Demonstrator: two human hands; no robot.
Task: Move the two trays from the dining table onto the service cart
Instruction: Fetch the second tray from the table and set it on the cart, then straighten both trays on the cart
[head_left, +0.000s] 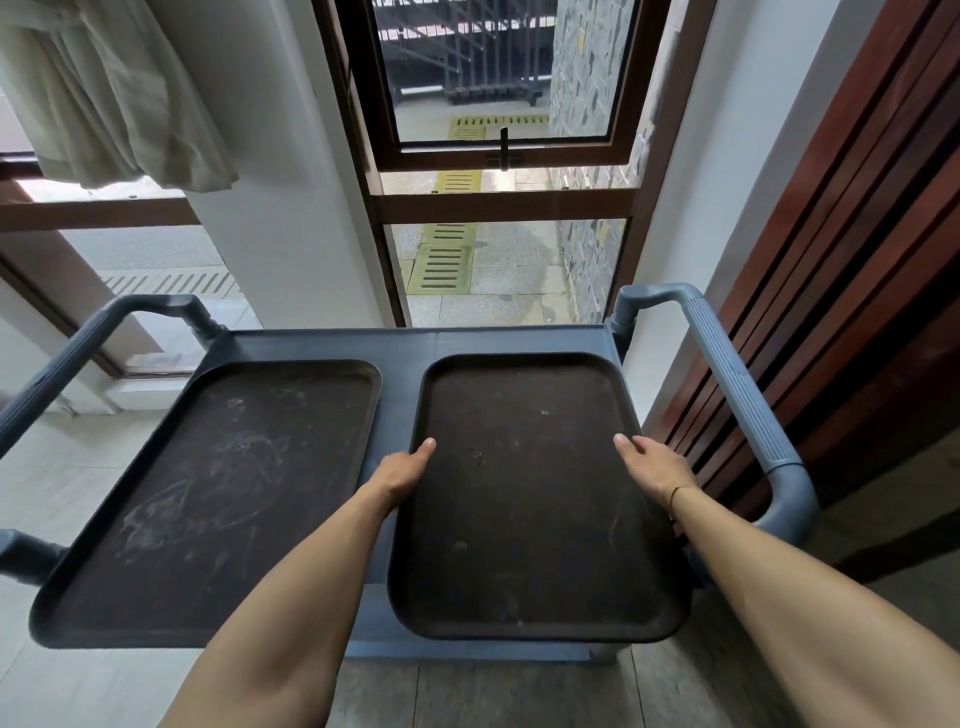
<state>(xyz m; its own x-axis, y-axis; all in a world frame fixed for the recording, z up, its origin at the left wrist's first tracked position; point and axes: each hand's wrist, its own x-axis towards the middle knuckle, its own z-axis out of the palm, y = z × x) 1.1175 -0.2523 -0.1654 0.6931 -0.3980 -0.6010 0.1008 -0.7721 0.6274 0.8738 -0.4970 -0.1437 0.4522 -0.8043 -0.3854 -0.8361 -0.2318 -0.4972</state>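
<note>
While both dark trays lie on the top shelf of the blue-grey service cart (322, 340), the person grips the right tray (524, 499) at its two long edges. The left hand (402, 474) clasps the left rim with the thumb on top and the fingers hidden beneath; the right hand (655, 467) clasps the right rim the same way. This tray's near end juts past the cart's near edge. The left tray (218, 499) sits untouched, its near left corner also overhanging, and a narrow strip of bare shelf separates the two trays. A wider band of shelf stays free along the far edge. Ribbed handles rise at both sides of the cart. A wooden slatted wall (841, 291) stands close on the right, a window (498, 156) lies beyond the far edge, and open tiled floor spreads on the left.
</note>
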